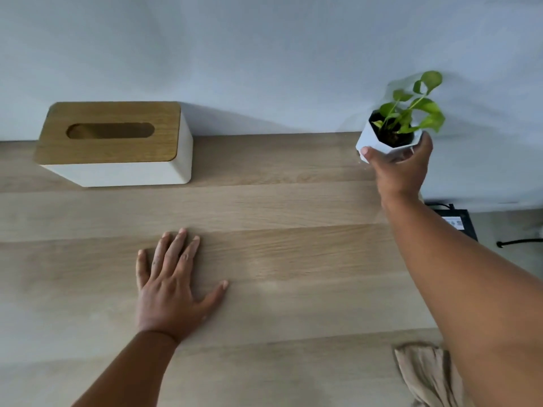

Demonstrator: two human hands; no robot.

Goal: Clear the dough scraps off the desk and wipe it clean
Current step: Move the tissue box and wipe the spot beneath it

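Note:
The light wooden desk [279, 259] fills the view, and I see no dough scraps on it. My left hand [170, 286] lies flat on the desk near the middle, fingers spread, holding nothing. My right hand [399, 168] is stretched to the desk's far right corner and grips a small white faceted pot with a green plant [388, 136]; whether the pot touches the desk I cannot tell. A beige cloth [426, 374] lies crumpled at the desk's near right edge, partly hidden under my right forearm.
A white tissue box with a wooden lid [114, 145] stands at the back left against the pale wall. Beyond the desk's right edge, a black device [458, 221] and a cable [520, 242] lie on the floor.

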